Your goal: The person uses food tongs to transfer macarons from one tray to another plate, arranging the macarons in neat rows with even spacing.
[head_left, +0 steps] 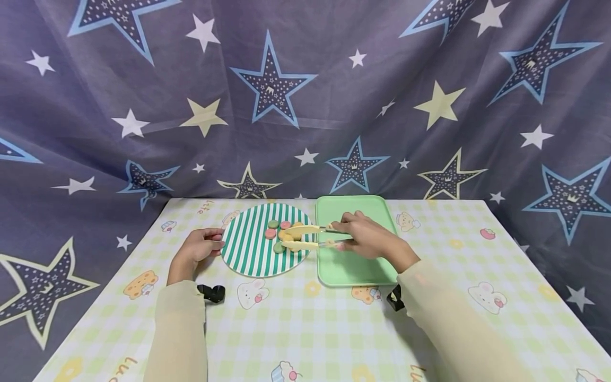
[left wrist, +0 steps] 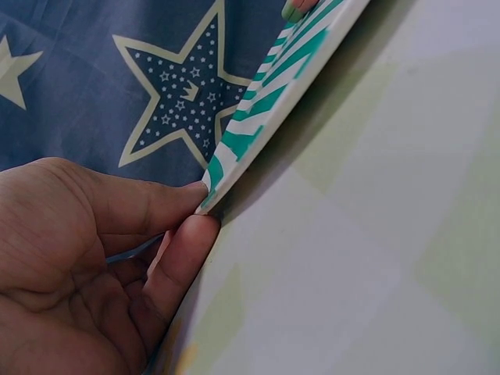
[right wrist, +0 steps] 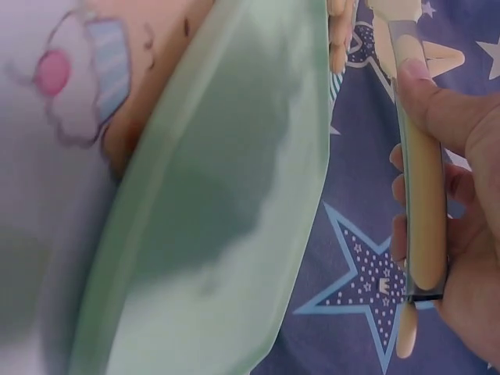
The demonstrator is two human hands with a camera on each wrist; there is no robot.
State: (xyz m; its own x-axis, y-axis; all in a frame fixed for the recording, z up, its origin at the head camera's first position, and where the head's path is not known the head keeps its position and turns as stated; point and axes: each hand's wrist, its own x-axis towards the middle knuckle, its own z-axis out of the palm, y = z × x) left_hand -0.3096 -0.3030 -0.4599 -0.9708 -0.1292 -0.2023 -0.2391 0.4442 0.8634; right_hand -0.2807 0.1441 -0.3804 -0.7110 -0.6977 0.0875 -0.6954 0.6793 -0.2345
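My left hand (head_left: 197, 248) pinches the near-left rim of a round plate (head_left: 244, 241) with green and white stripes. In the left wrist view, thumb and fingers grip the edge of the plate (left wrist: 251, 125), which looks slightly tilted. My right hand (head_left: 369, 237) holds yellow-tipped tongs (head_left: 305, 245) level, pointing left from above the green tray. The tong tips reach over small round macaron-like pieces in pink (head_left: 270, 233), green (head_left: 279, 248) and yellow on the plate's right side. Whether the tips grip a yellow piece (head_left: 288, 237) is unclear. The right wrist view shows fingers round the tongs' handle (right wrist: 426, 195).
The light green rectangular tray (head_left: 355, 273) lies right of the plate, close to its rim. A checked cloth with cartoon prints covers the table (head_left: 305, 329). A dark star-patterned curtain (head_left: 305, 143) hangs behind the table's far edge.
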